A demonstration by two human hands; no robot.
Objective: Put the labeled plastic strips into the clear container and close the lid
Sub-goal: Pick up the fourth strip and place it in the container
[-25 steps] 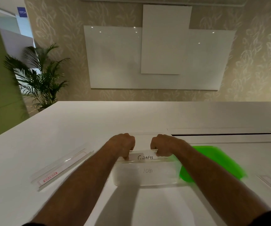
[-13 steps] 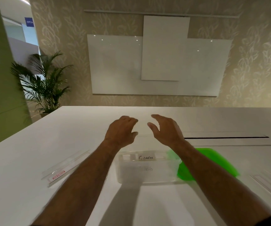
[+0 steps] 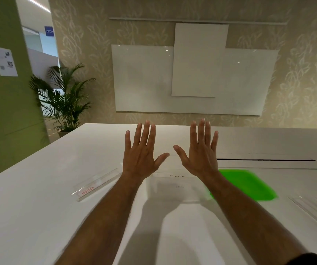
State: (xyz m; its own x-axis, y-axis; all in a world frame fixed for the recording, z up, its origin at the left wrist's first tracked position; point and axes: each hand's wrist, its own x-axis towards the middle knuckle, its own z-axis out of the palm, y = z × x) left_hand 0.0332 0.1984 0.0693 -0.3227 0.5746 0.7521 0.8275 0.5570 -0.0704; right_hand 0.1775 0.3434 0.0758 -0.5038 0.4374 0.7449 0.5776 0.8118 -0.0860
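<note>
With both hands raised, left hand [image 3: 140, 155] and right hand [image 3: 199, 153] empty, fingers spread flat above clear container [image 3: 174, 190]. Lid [image 3: 249, 184] off at 3 o'clock, leaving opening free. Labeled strip [image 3: 96, 184] loose at 9 o'clock; more strips [image 3: 314, 209] at 4 o'clock.

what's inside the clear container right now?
Inside the clear container a labeled strip with handwriting leans at the far wall; fainter writing shows lower down. Both wrists cover its ends, so no count is possible.
</note>
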